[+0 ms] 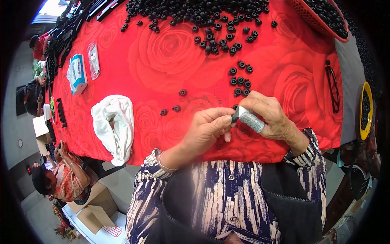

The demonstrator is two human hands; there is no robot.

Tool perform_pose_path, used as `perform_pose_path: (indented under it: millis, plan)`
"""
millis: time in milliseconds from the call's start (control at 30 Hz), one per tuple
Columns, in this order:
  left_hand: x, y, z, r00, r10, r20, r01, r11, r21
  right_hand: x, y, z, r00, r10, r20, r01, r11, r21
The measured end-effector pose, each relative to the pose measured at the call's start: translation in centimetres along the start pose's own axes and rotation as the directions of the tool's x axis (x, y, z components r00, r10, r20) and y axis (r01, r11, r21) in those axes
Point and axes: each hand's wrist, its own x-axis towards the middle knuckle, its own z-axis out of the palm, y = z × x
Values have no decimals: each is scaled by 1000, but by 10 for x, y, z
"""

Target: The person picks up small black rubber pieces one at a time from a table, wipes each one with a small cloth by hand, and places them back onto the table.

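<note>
My left hand (208, 129) pinches a small round black plastic part (234, 118) between thumb and fingertips, close to the table's near edge. My right hand (271, 116) is closed around a small knife with a silver-grey wrapped handle (252, 122). Its short pale blade meets the black part where the two hands come together, though the exact contact is partly hidden by fingers. Just beyond my hands lies a loose cluster of similar black parts (240, 81). To the left, a few single ones (176, 108) sit among dark crumbs on the cloth.
A large heap of black parts (199, 12) covers the far side of the red rose-patterned tablecloth (162, 53). At left are a white cloth (115, 126) and a blue-white box (77, 75). A red basket (321, 20) and yellow tray (365, 112) stand right. Another person (67, 175) sits left.
</note>
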Motion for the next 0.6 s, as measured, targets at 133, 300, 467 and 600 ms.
perform_pose_path:
  millis: [133, 300, 467, 600]
  plan:
    - [-4, 1, 3, 999, -25, 41, 26, 999, -19, -1, -6, -1, 999, -10, 40, 7, 996, 86]
    - [4, 16, -5, 995, 89, -54, -95, 989, -113, -6, -13, 13, 985, -144, 94, 130, 982, 134]
    - [2, 10, 1, 998, -62, -12, 59, 987, -149, -2, -12, 0, 989, 52, -138, -48, 998, 30]
    - [1, 5, 12, 990, -120, -72, 113, 989, -90, -1, -12, 12, 984, -56, -170, 53, 998, -20]
